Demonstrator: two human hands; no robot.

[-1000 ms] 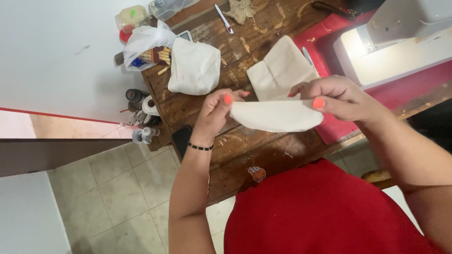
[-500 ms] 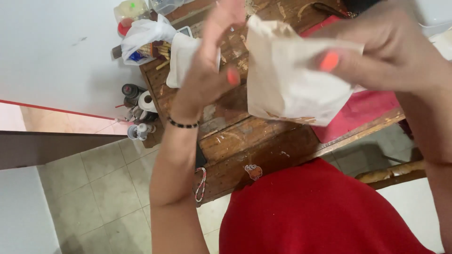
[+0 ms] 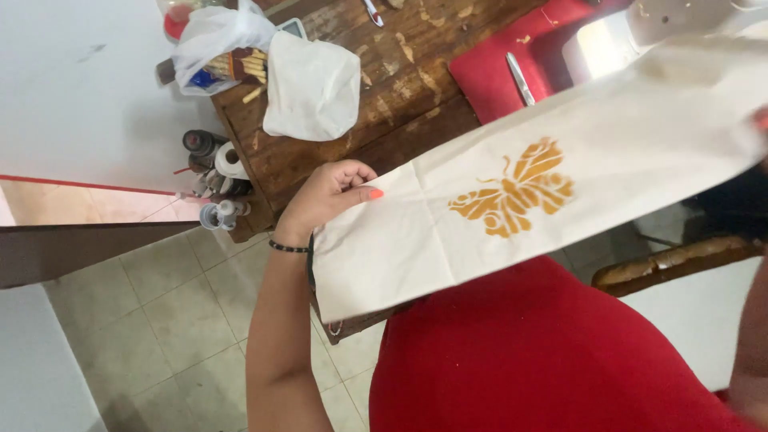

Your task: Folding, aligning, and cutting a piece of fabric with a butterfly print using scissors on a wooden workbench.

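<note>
1. The folded cream cloth (image 3: 520,192) of a second ago is now opened out flat above the worktop (image 3: 384,88), its orange butterfly print (image 3: 512,188) facing up.
2. The left hand (image 3: 328,196) pinches the cloth's near corner, thumb on top.
3. The right hand (image 3: 760,120) is barely visible at the frame's edge; I cannot tell its grip.

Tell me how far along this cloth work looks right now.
Done: the cream cloth is opened out flat, its orange butterfly print showing. In hand: the left hand pinches one edge; the right hand, barely in view, seems to hold the far end. Left: another folded white cloth lies untouched on the wooden table.
</note>
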